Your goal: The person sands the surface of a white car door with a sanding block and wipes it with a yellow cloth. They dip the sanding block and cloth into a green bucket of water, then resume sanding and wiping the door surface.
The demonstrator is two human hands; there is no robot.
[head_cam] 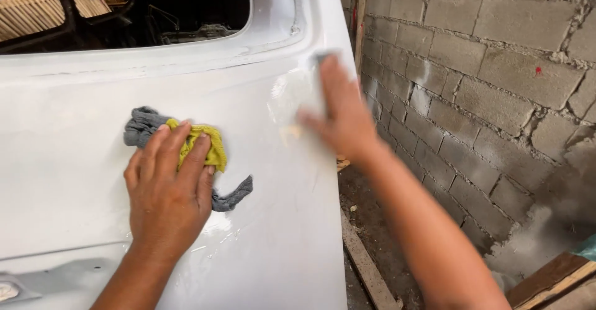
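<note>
My left hand [166, 195] lies flat with fingers spread, pressing a crumpled grey and yellow rag [186, 145] against the white car body panel [74, 161], left of centre. My right hand [341, 114], blurred, presses a small grey sanding pad [321, 58] onto the panel's wet right edge, below the window opening [155, 12]. A block wall [484, 80] stands to the right.

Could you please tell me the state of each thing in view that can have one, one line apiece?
Left hand: flat, pressing the rag against the panel.
Grey and yellow rag: crumpled, partly under the fingers.
Right hand: blurred, pressing a grey sanding pad on the panel edge.
White car body panel: wet and glossy in places.
Window opening: glass cannot be made out.
Block wall: bare, unplastered.
</note>
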